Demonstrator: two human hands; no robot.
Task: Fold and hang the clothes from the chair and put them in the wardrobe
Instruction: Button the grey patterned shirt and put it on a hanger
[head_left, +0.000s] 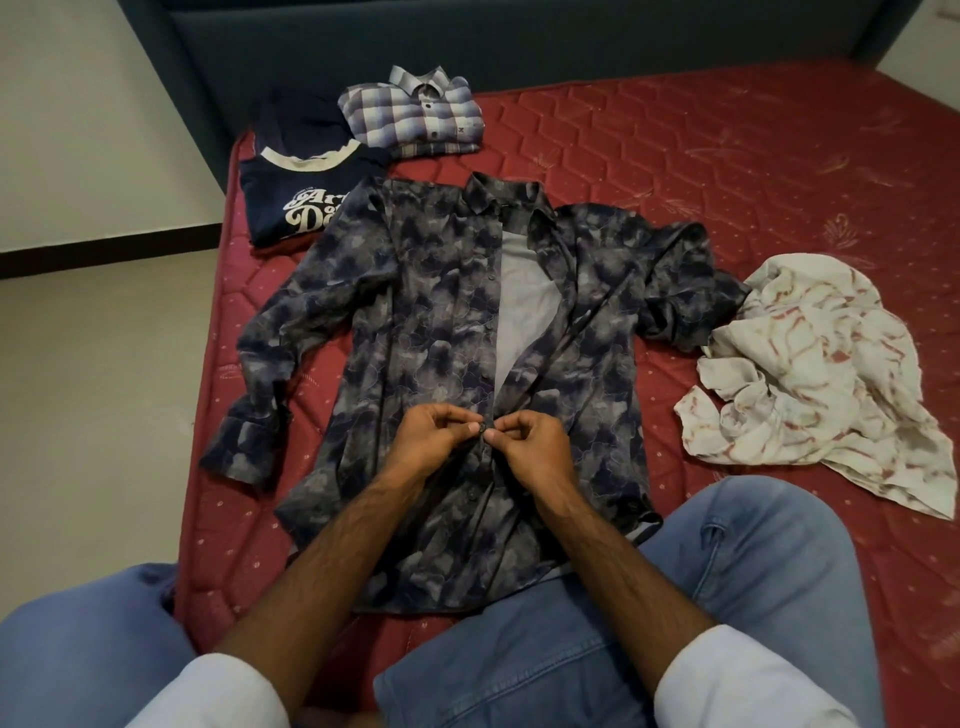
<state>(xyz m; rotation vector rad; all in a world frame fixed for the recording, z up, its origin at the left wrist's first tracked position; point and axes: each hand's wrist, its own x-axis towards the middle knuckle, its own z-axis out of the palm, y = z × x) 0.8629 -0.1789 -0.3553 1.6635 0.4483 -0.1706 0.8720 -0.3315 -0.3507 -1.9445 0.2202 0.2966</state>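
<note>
Patterned shirt lay flat, face up, on red mattress. Left hand and right hand pinched placket at one button, fingers curled. Judged light, limp, slippery; best gripped at shoulders or collar.

Bare red mattress: open across the far right and along the near left edge. Obstacles: spread patterned shirt, centre, sleeves reaching both ways; crumpled white cloth, right, just beside one sleeve; folded navy T-shirt and folded plaid shirt, far left, against the headboard.
</note>
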